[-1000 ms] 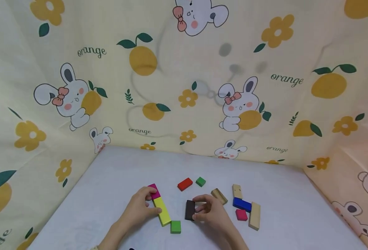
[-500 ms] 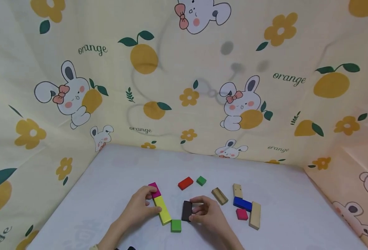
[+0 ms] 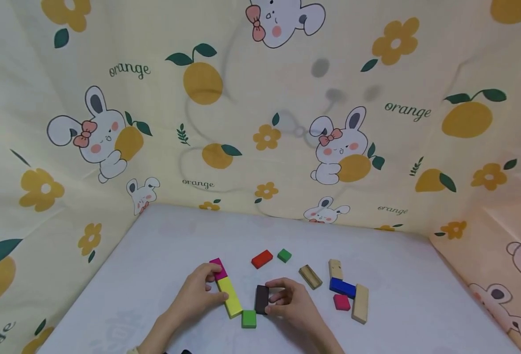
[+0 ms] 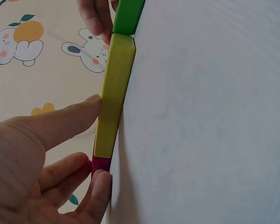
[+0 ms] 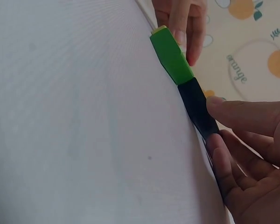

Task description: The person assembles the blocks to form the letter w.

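1. Black block [image 3: 262, 299] lies on the white table [image 3: 163, 255], pinched by the right hand [image 3: 292, 302], its near end touching the green block [image 3: 249, 318].
2. Yellow block [image 3: 229, 296] (end to end with a magenta block [image 3: 218, 269]) is gripped by the left hand [image 3: 198, 294], thumb on its side.
3. Farther back lie a red block [image 3: 262, 258] and a small green cube [image 3: 284, 255].

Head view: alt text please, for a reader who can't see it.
Right hand grips a black block beside a green block; left hand holds a yellow block joined to a magenta one. More blocks lie scattered on the white table.
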Tool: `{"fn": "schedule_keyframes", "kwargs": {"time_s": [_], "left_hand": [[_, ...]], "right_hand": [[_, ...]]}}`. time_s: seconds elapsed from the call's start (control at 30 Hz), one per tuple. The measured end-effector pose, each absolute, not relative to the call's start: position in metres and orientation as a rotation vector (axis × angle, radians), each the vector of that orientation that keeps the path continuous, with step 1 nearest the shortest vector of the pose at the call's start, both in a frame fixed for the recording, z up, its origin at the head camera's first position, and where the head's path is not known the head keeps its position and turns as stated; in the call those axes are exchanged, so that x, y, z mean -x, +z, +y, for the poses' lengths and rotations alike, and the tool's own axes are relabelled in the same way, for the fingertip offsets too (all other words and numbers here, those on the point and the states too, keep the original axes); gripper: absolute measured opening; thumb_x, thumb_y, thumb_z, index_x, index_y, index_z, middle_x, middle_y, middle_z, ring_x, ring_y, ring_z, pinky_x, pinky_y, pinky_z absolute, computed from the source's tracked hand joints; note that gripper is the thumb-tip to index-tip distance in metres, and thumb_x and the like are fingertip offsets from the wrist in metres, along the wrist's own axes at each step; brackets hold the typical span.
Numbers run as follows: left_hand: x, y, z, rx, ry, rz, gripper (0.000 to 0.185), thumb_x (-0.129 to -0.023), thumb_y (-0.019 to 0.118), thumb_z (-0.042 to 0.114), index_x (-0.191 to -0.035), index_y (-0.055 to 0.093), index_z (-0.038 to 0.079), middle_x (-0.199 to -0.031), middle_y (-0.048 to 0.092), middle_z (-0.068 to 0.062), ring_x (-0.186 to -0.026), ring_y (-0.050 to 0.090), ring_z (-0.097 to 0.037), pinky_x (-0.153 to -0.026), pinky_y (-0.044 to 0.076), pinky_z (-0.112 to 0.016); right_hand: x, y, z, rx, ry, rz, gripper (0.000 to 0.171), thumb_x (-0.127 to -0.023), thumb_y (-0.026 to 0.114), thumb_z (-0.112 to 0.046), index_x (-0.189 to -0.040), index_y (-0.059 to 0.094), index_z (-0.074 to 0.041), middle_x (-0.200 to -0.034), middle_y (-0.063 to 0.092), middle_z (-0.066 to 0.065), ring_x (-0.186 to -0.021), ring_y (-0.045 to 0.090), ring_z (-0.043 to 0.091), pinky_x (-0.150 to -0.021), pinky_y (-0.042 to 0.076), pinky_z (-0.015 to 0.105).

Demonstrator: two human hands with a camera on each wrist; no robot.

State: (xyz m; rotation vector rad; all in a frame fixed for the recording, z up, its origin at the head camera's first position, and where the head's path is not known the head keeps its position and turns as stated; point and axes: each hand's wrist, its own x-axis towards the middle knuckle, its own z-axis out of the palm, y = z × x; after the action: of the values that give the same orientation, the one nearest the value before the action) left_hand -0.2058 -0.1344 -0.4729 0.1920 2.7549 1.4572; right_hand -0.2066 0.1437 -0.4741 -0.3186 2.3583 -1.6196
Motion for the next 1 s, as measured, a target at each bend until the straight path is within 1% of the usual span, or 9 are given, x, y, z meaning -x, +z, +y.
{"fn": "schedule_keyframes", "kwargs": {"time_s": [0.33,1.0], "left_hand": [[0.2054,-0.4729,-0.1343,-0.198,1.469,2.754,0.062,-0.072,0.089,0.021,-0.125,0.059,0.01,-0.116,0.058,-0.004,-0.099,0.056,-0.021,-0.084,0.053,-0.039],[0.2032,-0.4696,-0.1351,-0.217,1.476,2.763,0.061,-0.073,0.089,0.02,-0.124,0.059,0.009,-0.116,0.058,-0.006,-0.098,0.056,-0.022,-0.083,0.053,-0.04]], "right_hand": [[0.2081,-0.4745,0.1446,0.356,-1.635,2.356,0.05,-0.076,0.085,-0.006,-0.122,0.064,-0.007,-0.11,0.064,0.007,-0.087,0.061,0.024,-0.072,0.052,0.026],[0.2083,-0.4782,0.1441,0.325,-1.646,2.343,0.05,-0.076,0.084,-0.006,-0.123,0.064,-0.008,-0.109,0.063,0.007,-0.086,0.06,0.024,-0.072,0.051,0.027]]}}
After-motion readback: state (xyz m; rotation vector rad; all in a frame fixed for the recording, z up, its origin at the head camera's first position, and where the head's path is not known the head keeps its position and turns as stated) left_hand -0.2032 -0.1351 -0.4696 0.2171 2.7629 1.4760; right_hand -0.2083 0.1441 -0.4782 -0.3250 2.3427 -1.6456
